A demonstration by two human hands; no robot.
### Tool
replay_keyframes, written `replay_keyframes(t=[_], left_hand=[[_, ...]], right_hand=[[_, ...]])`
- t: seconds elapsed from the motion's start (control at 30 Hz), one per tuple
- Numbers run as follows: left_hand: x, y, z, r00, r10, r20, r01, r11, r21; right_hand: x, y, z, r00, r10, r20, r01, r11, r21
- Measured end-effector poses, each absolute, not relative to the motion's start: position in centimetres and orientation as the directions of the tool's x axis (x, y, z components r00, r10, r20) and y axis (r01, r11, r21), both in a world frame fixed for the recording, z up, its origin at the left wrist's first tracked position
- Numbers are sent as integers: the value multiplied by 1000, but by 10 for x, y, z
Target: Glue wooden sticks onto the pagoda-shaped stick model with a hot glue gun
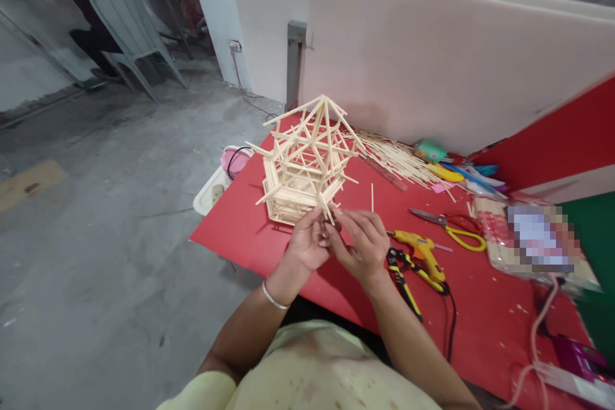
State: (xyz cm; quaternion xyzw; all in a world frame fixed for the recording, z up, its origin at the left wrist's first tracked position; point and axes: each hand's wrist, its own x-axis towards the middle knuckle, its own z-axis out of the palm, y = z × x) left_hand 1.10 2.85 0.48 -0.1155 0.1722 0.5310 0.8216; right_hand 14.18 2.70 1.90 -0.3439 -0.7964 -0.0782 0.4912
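Note:
A model pavilion [307, 160] built of thin pale wooden sticks stands on the red tabletop [230, 224], with a many-sided base and a pointed open roof frame. Both my hands meet at its near corner, where a stick [328, 213] juts out toward me. My left hand [307, 240] has its fingers curled at the end of that stick, thumb and fingertips close together. From the other side, my right hand [362, 240] pinches the same spot. What lies between the fingertips is partly hidden, though the jutting stick runs into them.
Right of my hands lie a yellow glue gun [423, 256], cutting pliers [403, 282] and scissors [451, 227]. Loose sticks [398, 157] are heaped behind, near a ruler [384, 173]. A white partition [432, 45] borders the table's back. A person sits by a chair [129, 19] at far left.

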Motion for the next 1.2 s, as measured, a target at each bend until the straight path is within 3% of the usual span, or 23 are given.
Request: replay_keyframes(t=[0.4,0.77,0.97,1.2], left_hand=[[10,28,3,387,808,-444,-915,396,-76],[9,28,2,413,817,-403,-901,432,-47],[9,26,-6,410,852,-326,-891,451,57],[11,27,-8,393,854,-340,-893,443,80]], right_hand=[[138,35,19,-315,516,797,576,771,-272],[136,34,21,-293,492,820,598,763,-244],[140,28,20,-254,452,855,649,735,-196],[140,25,19,-242,486,840,717,673,-183]])
